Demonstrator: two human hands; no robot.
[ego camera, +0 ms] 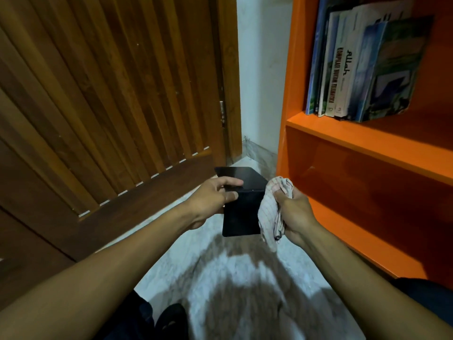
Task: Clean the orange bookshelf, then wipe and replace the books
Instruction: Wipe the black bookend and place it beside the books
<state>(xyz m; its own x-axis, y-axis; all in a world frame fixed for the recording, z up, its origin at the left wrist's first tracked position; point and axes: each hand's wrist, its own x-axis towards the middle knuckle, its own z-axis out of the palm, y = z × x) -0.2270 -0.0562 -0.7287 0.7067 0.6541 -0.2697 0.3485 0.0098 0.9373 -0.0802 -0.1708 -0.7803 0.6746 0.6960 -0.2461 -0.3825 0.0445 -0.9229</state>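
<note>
Head view: black bookend wiped beside orange shelf

Head camera looks down past a slatted wooden door (103, 94) and an orange bookshelf (367, 148), where a row of books (362, 67) leans on the upper shelf and the shelf below stands bare. Over the pale floor (245, 278), the left hand (210, 200) grips a black L-shaped bookend (245, 204) at its bend, while the right hand (294, 212) clutches a striped cloth (272, 212) bunched against the bookend's right edge
</note>
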